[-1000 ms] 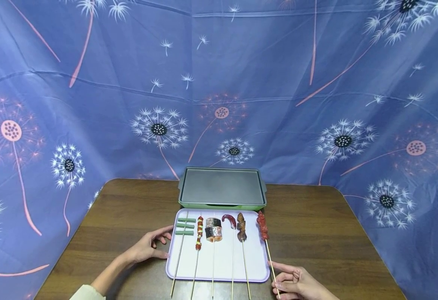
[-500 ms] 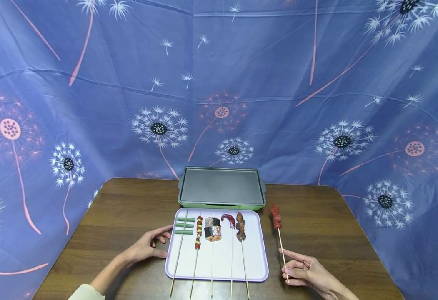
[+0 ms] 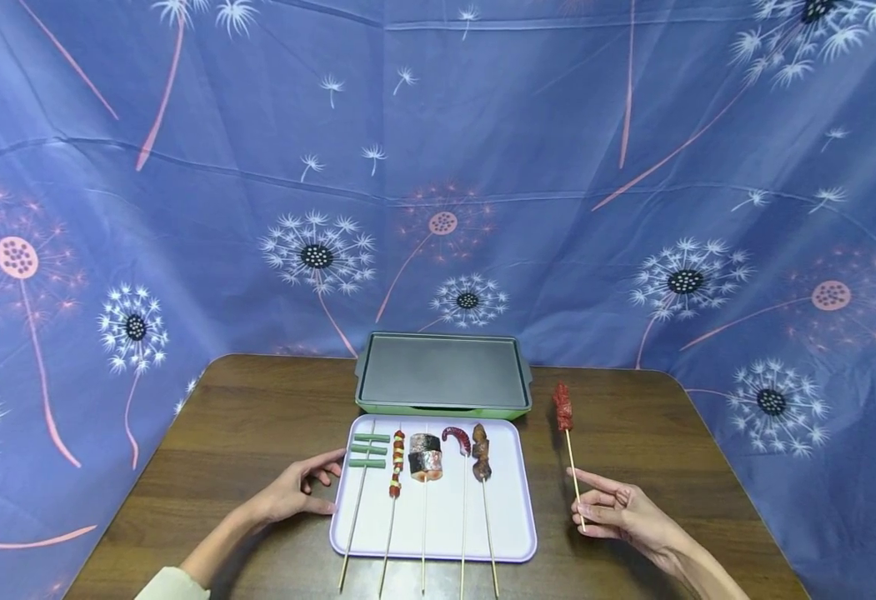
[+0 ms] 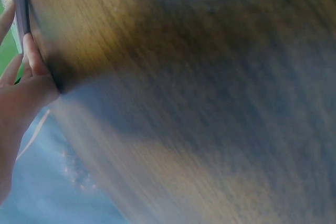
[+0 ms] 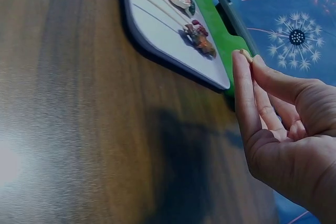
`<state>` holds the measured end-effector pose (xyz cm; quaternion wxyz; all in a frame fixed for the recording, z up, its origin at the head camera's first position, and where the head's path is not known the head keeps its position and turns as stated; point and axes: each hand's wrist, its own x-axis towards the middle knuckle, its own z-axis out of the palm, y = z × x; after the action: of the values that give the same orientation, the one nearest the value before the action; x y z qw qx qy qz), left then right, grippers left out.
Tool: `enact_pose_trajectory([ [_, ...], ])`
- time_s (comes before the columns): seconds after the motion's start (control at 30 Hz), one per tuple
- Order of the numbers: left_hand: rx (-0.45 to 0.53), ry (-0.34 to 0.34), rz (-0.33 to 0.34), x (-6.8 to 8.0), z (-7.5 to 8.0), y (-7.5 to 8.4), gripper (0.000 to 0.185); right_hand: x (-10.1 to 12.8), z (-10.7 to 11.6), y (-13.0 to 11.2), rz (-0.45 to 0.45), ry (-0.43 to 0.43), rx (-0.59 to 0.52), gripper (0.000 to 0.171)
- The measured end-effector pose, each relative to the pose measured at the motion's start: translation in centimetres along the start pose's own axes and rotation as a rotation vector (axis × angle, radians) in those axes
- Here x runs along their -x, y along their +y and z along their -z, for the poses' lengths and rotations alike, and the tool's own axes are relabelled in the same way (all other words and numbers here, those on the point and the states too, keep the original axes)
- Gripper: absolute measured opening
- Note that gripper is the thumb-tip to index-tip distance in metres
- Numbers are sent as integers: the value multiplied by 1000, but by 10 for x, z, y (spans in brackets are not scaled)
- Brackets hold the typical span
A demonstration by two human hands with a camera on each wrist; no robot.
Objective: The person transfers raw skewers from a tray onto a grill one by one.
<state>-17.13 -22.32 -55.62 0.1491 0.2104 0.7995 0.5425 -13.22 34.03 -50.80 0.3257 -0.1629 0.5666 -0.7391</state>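
Though slim, lumpy-topped skewer (image 3: 564,415) in right grip (image 3: 621,512)

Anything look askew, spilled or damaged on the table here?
Nothing looks spilled or damaged. Five skewers lie side by side on the tray, their sticks overhanging its near edge; the red skewer is off it, but plainly held in the right hand.

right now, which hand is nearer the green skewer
Left. The left hand is just left of the green skewer; the right hand is across the tray, beyond its right edge.
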Motion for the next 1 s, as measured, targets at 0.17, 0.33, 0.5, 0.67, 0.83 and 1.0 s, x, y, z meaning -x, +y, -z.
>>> enact_pose_trajectory([
  [0.17, 13, 1, 7, 0, 1, 1, 85, -8, 1, -10, -1, 22, 14, 57],
  [0.33, 14, -3, -15, 0, 1, 0, 83, -17, 0, -16, -1, 31, 28, 58],
  [0.5, 29, -8, -2, 1, 1, -1, 83, -31, -3, -22, -19, 72, 74, 56],
  [0.67, 25, -12, 1, 0, 1, -2, 82, -45, -4, -25, -36, 100, 88, 56],
  [0.83, 15, -16, 8, -2, 0, -3, 83, -57, -7, -26, -25, 95, 92, 60],
  [1.0, 28, -14, -19, 2, 2, -3, 82, -72, -13, -24, -41, 108, 79, 64],
])
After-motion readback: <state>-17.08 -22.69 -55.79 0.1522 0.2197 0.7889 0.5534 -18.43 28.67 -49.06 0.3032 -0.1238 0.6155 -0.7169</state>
